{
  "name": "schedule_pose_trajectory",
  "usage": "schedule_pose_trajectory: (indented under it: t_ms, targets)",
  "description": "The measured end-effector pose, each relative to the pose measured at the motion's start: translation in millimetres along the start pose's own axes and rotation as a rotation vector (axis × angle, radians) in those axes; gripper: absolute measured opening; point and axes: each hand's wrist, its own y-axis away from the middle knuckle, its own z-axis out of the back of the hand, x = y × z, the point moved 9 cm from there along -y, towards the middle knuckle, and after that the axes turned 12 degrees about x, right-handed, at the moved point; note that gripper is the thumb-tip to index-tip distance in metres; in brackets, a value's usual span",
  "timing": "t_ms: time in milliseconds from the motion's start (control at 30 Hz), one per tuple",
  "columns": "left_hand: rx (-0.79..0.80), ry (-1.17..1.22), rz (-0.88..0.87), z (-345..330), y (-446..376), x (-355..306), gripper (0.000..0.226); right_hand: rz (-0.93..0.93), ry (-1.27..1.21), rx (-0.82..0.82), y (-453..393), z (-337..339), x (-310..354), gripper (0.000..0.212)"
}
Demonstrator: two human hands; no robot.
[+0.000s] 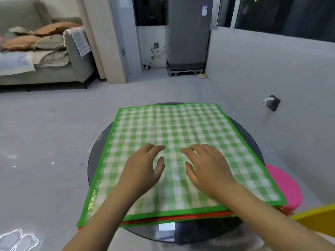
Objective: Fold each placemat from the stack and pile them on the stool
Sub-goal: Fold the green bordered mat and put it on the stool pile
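Stool (282, 185) beside placemat stack (174, 134)

Green-checked placemat (177, 140) (pink stool (284, 185))

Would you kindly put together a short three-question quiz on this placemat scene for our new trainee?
1. True or false: the top placemat is already folded in half.
2. Multiple choice: the pink stool is at the stack's (a) left side, (b) far side, (c) right side.
3. Short answer: what colour edge shows just under the top placemat at the near side of the stack?

Key
1. False. It lies flat and open, with the left hand and right hand resting open on it.
2. c. It shows beyond the right edge of the round dark table.
3. Red, from the red-edged mat below.
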Motion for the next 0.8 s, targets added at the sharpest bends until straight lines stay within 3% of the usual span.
schedule_pose_trajectory:
  t_ms: [100, 333, 500, 700, 800]
  targets:
    - [0.066, -0.033, 0.003, -13.4, 31.2, -10.6, 0.042, 0.041, -0.004, 0.040, 30.3, -3.5, 11.5, 0.039]
    - [0.224, -0.021, -0.011, -57.0, 77.3, -12.4, 0.044, 0.069, -0.098, 0.308, 74.6, -35.7, 19.5, 0.043]
    - [0.258, -0.100, -0.070, -69.7, 82.4, -17.5, 0.060, 0.105, -0.102, 0.389, 88.4, -45.8, 13.0, 0.038]
    - [0.248, -0.059, -0.055, -67.7, 79.6, -16.0, 0.029, 0.062, -0.166, 0.408, 88.3, -49.5, 5.0, 0.033]
    - [0.281, -0.009, -0.023, -66.2, 77.5, -12.9, 0.024, 0.029, -0.198, 0.421, 87.8, -49.8, 0.3, 0.032]
